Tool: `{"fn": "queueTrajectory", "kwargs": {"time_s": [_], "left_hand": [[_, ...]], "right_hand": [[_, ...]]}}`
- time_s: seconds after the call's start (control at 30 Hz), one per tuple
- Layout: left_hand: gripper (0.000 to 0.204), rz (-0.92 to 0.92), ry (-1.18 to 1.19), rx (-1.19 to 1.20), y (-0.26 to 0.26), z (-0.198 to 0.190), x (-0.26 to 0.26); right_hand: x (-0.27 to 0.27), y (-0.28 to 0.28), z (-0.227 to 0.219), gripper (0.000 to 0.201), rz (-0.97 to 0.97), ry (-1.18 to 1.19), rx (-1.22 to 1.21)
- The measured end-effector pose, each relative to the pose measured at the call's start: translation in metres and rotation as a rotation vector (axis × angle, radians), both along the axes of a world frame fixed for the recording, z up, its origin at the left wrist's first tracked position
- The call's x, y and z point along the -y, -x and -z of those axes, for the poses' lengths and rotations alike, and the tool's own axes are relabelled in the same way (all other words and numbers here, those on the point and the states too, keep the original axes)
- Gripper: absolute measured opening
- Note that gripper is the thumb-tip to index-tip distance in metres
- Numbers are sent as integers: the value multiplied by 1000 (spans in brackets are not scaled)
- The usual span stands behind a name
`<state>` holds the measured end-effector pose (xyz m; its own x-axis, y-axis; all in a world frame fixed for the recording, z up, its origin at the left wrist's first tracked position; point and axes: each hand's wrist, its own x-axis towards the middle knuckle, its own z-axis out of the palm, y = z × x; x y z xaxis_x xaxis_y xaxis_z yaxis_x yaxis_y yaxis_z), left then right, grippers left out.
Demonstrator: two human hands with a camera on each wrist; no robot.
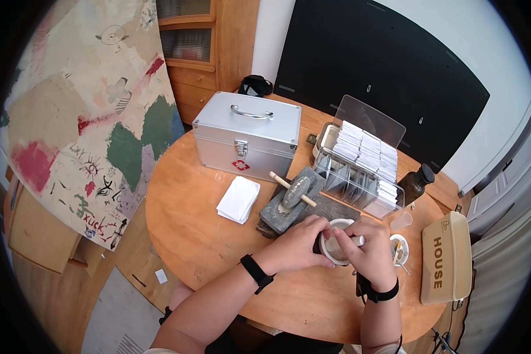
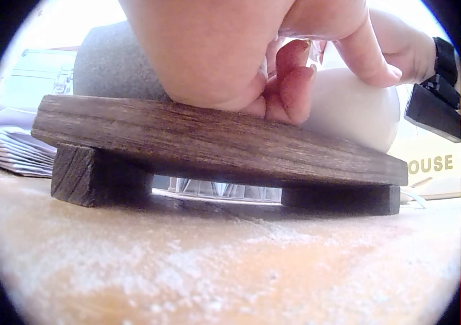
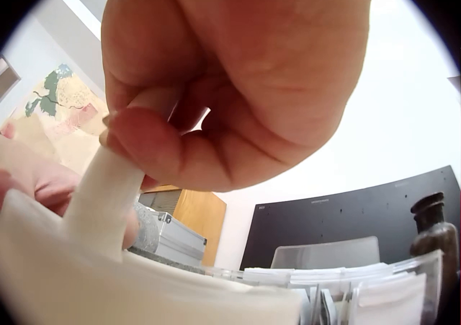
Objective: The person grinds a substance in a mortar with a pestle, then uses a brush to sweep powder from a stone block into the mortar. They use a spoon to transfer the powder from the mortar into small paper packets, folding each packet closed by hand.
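A white mortar [image 1: 331, 252] stands at the near side of the round table, on a dark wooden stand [image 2: 216, 141]. My right hand [image 1: 370, 251] grips a white pestle [image 3: 104, 202], whose lower end is inside the mortar; the mortar's contents are mostly hidden. On the other side my left hand [image 1: 304, 243] holds the mortar at its rim, thumb and fingers bent about it. Just beyond my left hand lies a grey stone slab [image 1: 275, 213] carrying a stone roller [image 1: 296, 192] with a wooden handle.
A silver case [image 1: 248, 133] and white papers [image 1: 239, 199] lie at the left. Behind the mortar is a clear organizer full of white packets [image 1: 366, 150]. To the right are a dark bottle [image 1: 416, 183], a plastic cup [image 1: 401, 221], a small dish [image 1: 400, 259] and a HOUSE box [image 1: 446, 259].
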<state>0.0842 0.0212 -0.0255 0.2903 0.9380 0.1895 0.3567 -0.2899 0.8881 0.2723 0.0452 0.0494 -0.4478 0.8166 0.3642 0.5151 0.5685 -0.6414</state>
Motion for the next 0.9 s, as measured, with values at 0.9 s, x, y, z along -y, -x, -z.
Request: {"fn": "queueTrajectory", "kwargs": {"time_s": [0.9], "left_hand": [[66, -2, 0, 4, 0, 0, 1]], "right_hand": [[-4, -6, 2, 21, 16, -28, 104]]}}
